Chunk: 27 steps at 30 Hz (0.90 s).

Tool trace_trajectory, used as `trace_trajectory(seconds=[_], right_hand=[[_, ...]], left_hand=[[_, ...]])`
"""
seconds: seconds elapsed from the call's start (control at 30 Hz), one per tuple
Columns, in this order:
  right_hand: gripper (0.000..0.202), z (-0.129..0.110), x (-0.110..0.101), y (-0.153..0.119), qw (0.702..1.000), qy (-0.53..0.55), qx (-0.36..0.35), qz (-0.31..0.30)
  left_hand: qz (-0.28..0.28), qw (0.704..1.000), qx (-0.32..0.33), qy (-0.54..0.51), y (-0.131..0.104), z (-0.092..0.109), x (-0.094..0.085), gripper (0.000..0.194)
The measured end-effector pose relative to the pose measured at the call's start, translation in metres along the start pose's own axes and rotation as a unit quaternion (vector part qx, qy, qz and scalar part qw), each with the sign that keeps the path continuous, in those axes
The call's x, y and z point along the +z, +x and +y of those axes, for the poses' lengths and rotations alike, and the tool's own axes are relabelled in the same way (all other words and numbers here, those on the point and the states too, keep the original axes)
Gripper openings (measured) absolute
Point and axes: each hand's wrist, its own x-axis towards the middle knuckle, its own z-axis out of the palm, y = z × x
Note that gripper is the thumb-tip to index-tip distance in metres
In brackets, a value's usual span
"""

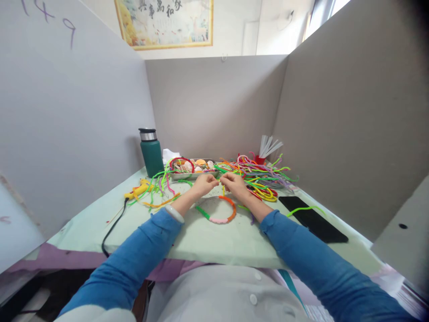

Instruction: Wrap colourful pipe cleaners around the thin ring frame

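Observation:
Held out over the middle of the table, my left hand is closed in a pinch, fingertips close to those of my right hand. My right hand is pinched too. A thin yellow pipe cleaner shows between the fingertips and hangs below them; most of it is hidden by the fingers. Just in front of my hands, a ring partly wrapped in orange, pink and green fuzzy pipe cleaner lies flat on the table, apart from both hands.
Behind my hands stand a metal tray of shells and a heap of colourful pipe cleaners. A yellow glue gun with black cord and a green bottle are left. White glue sticks and a black phone-like slab are right.

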Motion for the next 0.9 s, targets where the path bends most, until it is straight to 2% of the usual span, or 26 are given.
trace_trajectory(seconds=[0.07,0.17,0.27,0.33,0.43,0.53,0.6,0.73,0.9], right_hand=[[0.010,-0.001,0.002,0.001,0.996,0.046,0.072,0.020],[0.013,-0.003,0.003,0.003,0.979,0.114,0.169,0.016],[0.016,-0.004,0.000,0.002,0.950,0.185,0.245,-0.050],[0.014,-0.003,-0.001,0.002,0.941,0.203,0.260,-0.075],[0.013,-0.002,-0.001,0.003,0.966,0.145,0.212,-0.043],[0.015,-0.002,-0.001,0.004,0.989,0.074,0.125,0.018],[0.016,0.000,-0.002,0.005,0.997,0.036,0.056,0.024],[0.016,0.003,-0.006,0.003,0.996,-0.056,-0.067,-0.009],[0.015,0.002,-0.008,0.000,0.983,-0.124,-0.134,-0.026]], left_hand=[[0.046,0.985,0.091,0.139,-0.004,0.003,0.002,0.021],[0.049,0.942,0.161,0.289,-0.013,0.011,0.004,0.027],[0.041,0.920,0.190,0.341,-0.019,0.016,0.005,0.028],[0.063,0.924,0.184,0.328,-0.018,0.016,0.004,0.029],[0.106,0.954,0.136,0.245,-0.009,0.011,0.001,0.027],[0.107,0.986,0.054,0.118,0.003,0.003,-0.004,0.021],[0.090,0.995,-0.019,0.022,0.007,0.000,-0.006,0.019],[0.036,0.980,-0.128,-0.148,0.004,0.004,-0.009,0.014],[0.000,0.957,-0.166,-0.240,-0.003,0.010,-0.012,0.012]])
